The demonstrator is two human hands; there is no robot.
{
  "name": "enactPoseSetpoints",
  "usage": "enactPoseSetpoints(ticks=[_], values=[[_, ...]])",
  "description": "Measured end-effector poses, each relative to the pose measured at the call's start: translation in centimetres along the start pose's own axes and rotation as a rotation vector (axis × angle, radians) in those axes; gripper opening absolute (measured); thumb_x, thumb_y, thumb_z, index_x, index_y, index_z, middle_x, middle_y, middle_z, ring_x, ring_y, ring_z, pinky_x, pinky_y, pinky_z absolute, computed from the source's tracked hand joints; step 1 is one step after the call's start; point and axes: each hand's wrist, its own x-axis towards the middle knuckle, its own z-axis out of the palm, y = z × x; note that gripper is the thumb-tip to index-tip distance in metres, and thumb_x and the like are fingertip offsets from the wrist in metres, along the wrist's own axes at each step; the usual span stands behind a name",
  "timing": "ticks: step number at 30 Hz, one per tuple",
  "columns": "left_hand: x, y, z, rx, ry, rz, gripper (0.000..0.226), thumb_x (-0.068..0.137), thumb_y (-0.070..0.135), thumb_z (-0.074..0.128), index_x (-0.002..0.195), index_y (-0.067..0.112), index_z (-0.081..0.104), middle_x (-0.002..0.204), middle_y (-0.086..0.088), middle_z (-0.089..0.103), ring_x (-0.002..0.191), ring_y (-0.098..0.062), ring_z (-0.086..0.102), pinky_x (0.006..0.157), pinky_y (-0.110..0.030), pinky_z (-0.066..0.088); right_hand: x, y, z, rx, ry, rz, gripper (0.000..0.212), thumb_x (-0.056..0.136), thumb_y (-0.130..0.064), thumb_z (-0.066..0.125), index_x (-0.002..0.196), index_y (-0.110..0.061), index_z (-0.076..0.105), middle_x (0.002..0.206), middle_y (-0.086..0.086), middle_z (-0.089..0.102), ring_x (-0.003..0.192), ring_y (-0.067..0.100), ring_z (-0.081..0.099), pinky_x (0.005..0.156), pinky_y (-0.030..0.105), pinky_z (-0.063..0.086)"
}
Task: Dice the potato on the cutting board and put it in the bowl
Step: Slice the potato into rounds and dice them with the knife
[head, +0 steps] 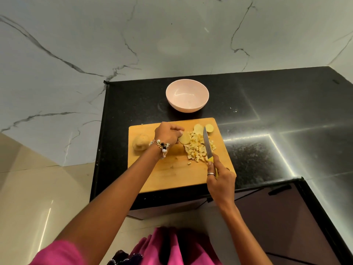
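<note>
Spanning the black counter (pixel 267 104), the cutting board (pixel 172 175) is seen below the empty pink bowl (pixel 187 95), with an uncut potato half (pixel 141 144) left at its far-left edge and a heap of diced potato (pixel 198 148) at its right. A potato slice (pixel 184 139) is pinched by the curled fingers of the left hand (pixel 168 133), just left of the heap, so the next cut is judged to fall there. The knife (pixel 207 145), its blade laid lengthwise over the dice and pointing toward the bowl, is gripped at the yellow handle by the right hand (pixel 221 180).
</note>
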Motion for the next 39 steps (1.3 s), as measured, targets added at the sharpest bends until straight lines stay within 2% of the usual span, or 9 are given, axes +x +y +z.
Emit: enactPoseSetpoints(ticks=[4,9,12,15,20,24,28,34,39], values=[[-1.2,-1.9,-1.8,0.274,0.063,0.123,0.022,0.088,0.009,0.061,0.108,0.013,0.069,0.105,-0.004,0.068,0.091,-0.016,0.061,0.080,-0.024,0.048,-0.1,-0.7,0.4,0.041,-0.040,-0.003,0.037,0.094,-0.013,0.054,0.131,-0.008,0.053,0.048,-0.012,0.044,0.045,0.008,0.044,0.041,0.019,0.024],[-2.2,-4.1,-2.1,0.482,0.118,0.209,0.026,0.086,0.007,0.063,0.112,0.011,0.067,0.105,-0.007,0.068,0.097,-0.018,0.063,0.085,-0.028,0.051,-1.7,-2.1,1.9,0.022,-0.158,-0.132,0.037,0.092,-0.011,0.057,0.129,-0.008,0.055,0.072,0.006,0.068,0.052,0.011,0.054,0.050,0.034,0.044],[-2.6,-5.3,-1.7,0.634,0.161,0.312,0.032,0.088,0.005,0.059,0.120,0.012,0.062,0.114,-0.007,0.061,0.102,-0.019,0.058,0.086,-0.030,0.051,-2.8,-2.1,2.7,-0.060,-0.217,-0.144,0.038,0.093,-0.015,0.053,0.131,-0.008,0.053,0.057,-0.002,0.057,0.043,0.005,0.043,0.045,0.028,0.032],[-3.0,-6.3,-1.6,0.722,0.149,0.348,0.040,0.085,0.010,0.064,0.124,0.013,0.058,0.119,-0.007,0.058,0.110,-0.022,0.051,0.093,-0.030,0.045,-4.1,-1.7,3.4,-0.230,-0.276,-0.211,0.046,0.091,-0.026,0.042,0.132,-0.008,0.053,0.062,0.006,0.063,0.051,0.024,0.056,0.048,0.031,0.030],[-3.8,-7.8,-1.4,0.617,0.124,0.355,0.065,0.079,0.020,0.072,0.138,0.016,0.044,0.128,-0.002,0.055,0.117,-0.020,0.044,0.099,-0.025,0.031,-3.9,-1.3,3.0,-0.420,-0.245,-0.134,0.042,0.094,-0.022,0.042,0.131,-0.004,0.051,0.070,0.014,0.066,0.058,0.038,0.061,0.047,0.039,0.040],[-4.0,-8.5,-1.4,0.515,0.150,0.367,0.073,0.076,0.022,0.074,0.141,0.018,0.039,0.123,0.000,0.058,0.113,-0.018,0.044,0.093,-0.021,0.030,-2.7,-1.6,2.3,-0.427,-0.156,-0.159,0.043,0.088,-0.020,0.044,0.123,0.002,0.058,0.059,0.012,0.062,0.048,0.033,0.056,0.041,0.031,0.029],[-3.9,-8.7,-1.3,0.451,0.187,0.393,0.071,0.075,0.023,0.075,0.138,0.017,0.043,0.119,0.000,0.061,0.109,-0.017,0.046,0.084,-0.014,0.024,-2.6,-2.8,2.9,-0.374,-0.211,-0.232,0.044,0.093,-0.021,0.041,0.131,-0.001,0.052,0.067,0.011,0.065,0.056,0.031,0.059,0.046,0.033,0.031],[-3.7,-9.0,-0.6,0.444,0.239,0.422,0.058,0.074,0.031,0.075,0.127,0.015,0.057,0.115,-0.003,0.060,0.106,-0.019,0.046,0.090,-0.021,0.031,-2.7,-4.0,4.1,-0.479,-0.305,-0.249,0.048,0.100,-0.024,0.033,0.146,-0.011,0.030,0.093,0.012,0.067,0.080,0.033,0.061,0.057,0.034,0.029],[-3.4,-9.7,-0.8,0.391,0.198,0.461,0.054,0.074,0.029,0.075,0.124,0.015,0.060,0.117,-0.002,0.058,0.107,-0.019,0.044,0.092,-0.019,0.030,-3.0,-4.7,4.0,-0.583,-0.384,-0.230,0.051,0.099,-0.020,0.033,0.148,-0.011,0.022,0.097,0.014,0.064,0.083,0.034,0.059,0.057,0.035,0.027]])
